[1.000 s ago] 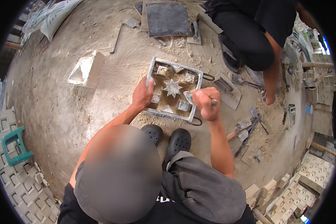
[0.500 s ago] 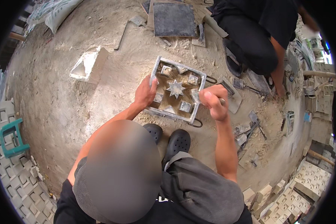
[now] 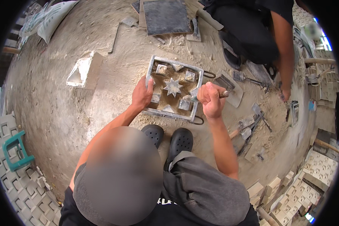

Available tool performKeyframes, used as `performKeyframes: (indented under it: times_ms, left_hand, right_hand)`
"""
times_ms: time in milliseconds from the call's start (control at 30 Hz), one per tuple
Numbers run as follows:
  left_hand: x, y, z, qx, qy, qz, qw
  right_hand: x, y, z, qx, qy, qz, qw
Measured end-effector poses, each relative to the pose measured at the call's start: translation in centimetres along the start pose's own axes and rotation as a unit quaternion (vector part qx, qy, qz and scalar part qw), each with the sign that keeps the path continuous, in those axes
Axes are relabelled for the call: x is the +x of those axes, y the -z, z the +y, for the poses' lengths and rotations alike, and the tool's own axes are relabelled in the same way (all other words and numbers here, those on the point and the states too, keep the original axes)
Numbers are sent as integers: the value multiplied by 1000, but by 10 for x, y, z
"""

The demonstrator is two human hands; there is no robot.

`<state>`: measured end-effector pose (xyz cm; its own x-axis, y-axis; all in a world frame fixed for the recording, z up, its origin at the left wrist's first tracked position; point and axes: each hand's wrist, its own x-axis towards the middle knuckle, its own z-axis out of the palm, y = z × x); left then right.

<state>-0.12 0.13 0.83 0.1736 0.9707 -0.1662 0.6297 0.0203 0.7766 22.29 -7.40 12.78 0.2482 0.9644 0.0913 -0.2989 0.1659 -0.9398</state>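
Star (image 3: pixel 172 87) and blocks (image 3: pixel 184 104) inside frame (image 3: pixel 165 113)

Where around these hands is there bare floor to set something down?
The widest bare stretch is floor between the green stool and the left forearm; a smaller patch lies between the white block and left hand. It's crowded right of the grey frame, with a trowel, tools and another person's hand; a dark board lies beyond.
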Motion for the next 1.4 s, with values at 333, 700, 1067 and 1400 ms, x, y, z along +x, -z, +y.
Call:
performKeyframes:
  times_ms: [333,700,1067,1400]
  left_hand:
    - [-2,-2,-3,6,-6,-7,1000]
    - [1,-3,-6,10,-17,6,1000]
    - [1,-3,-4,9,-15,10,1000]
    - [3,-5,8,-14,-14,-8,1000]
  right_hand:
    - [3,-7,24,-103,-16,-23,994]
    - [-10,-3,27,-106,20,4,994]
    - [-21,-2,58,-137,23,115,984]
    - [-5,7,48,-142,-26,93,985]
